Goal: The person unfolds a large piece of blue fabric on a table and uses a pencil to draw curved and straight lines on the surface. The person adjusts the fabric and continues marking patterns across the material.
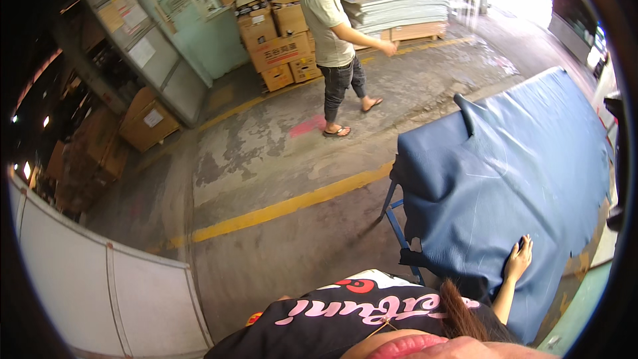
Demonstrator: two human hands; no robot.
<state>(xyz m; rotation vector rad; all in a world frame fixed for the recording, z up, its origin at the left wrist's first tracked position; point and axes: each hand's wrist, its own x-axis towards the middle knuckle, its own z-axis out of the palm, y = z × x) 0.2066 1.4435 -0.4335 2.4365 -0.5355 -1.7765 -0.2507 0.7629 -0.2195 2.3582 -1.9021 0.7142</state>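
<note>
Right hand (518, 259) flat, fingers together, on blue leather (512, 173); hide runs up and away from it (left hand not in view).

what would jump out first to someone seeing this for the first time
The big sheet of blue leather draped over a blue metal frame on the right dominates the view, with the person's right hand resting flat on its near edge. Next comes a second person in a light shirt and sandals walking across the stained concrete floor at top centre, in front of stacked cardboard boxes. A yellow line runs across the floor.
</note>
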